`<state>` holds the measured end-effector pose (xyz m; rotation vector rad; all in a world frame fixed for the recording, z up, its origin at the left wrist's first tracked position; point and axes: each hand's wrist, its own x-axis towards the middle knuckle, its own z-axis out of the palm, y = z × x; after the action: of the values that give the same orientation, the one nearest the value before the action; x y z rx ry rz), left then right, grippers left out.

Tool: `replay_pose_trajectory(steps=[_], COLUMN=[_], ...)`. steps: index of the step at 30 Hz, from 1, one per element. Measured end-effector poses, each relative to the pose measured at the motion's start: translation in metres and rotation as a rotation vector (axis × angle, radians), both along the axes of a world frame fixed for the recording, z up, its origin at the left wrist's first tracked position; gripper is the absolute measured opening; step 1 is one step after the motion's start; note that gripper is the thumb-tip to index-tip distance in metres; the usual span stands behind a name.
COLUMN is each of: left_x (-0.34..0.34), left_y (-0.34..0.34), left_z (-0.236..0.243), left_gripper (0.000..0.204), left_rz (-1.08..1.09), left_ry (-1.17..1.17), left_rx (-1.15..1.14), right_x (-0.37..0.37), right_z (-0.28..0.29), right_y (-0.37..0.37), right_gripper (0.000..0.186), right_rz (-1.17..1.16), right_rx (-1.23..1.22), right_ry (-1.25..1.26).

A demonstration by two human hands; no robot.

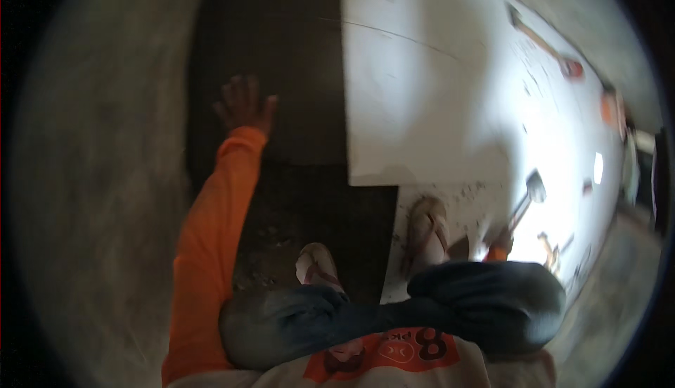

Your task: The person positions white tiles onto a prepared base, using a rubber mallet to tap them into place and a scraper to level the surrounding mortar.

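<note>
My left hand (pixel 245 106) lies with spread fingers on a dark brown sheet (pixel 295 57). It holds nothing. My right hand (pixel 500 239), partly hidden behind my knee, is closed round the handle of a hammer (pixel 536 187). The hammer's grey head is raised to the far right of the hand, over a brightly lit part of a large white sheet (pixel 415 135). The white sheet's straight left edge runs alongside the dark sheet.
A wooden-handled tool (pixel 541 42) with a red end lies at the far right. A small yellowish tool (pixel 550 249) sits right of my knee. My sandalled feet (pixel 320 265) are between the hands. Dark crumbs dot a lower pale strip (pixel 464 208). Rough grey floor (pixel 105 177) borders the left.
</note>
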<state>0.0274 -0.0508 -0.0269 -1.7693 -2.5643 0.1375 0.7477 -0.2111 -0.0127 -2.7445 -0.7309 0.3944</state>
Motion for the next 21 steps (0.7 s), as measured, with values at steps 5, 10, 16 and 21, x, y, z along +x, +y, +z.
replay_pose_trajectory(steps=[5,10,16,21], left_x=[-0.029,-0.033,-0.038,-0.062], left_y=[-0.008,0.0,-0.003,-0.014], left_z=[-0.027,-0.03,-0.043,-0.037], left_gripper=[0.066,0.065,0.065,0.068], left_rz=[0.046,0.023,-0.011,0.012], left_ry=[0.082,0.086,0.078,0.32], left_rx=[0.012,0.015,0.082,-0.14], right_x=[-0.044,-0.125,-0.126,-0.134], right_z=[0.037,0.055,0.046,0.032], right_y=[-0.014,-0.074,-0.098,-0.079], right_gripper=[0.047,0.048,0.058,0.052], right_rz=[0.329,0.875,0.822,0.896], right_rx=[0.053,-0.089,-0.083,-0.101], right_ry=[-0.215,-0.154,-0.145,-0.08])
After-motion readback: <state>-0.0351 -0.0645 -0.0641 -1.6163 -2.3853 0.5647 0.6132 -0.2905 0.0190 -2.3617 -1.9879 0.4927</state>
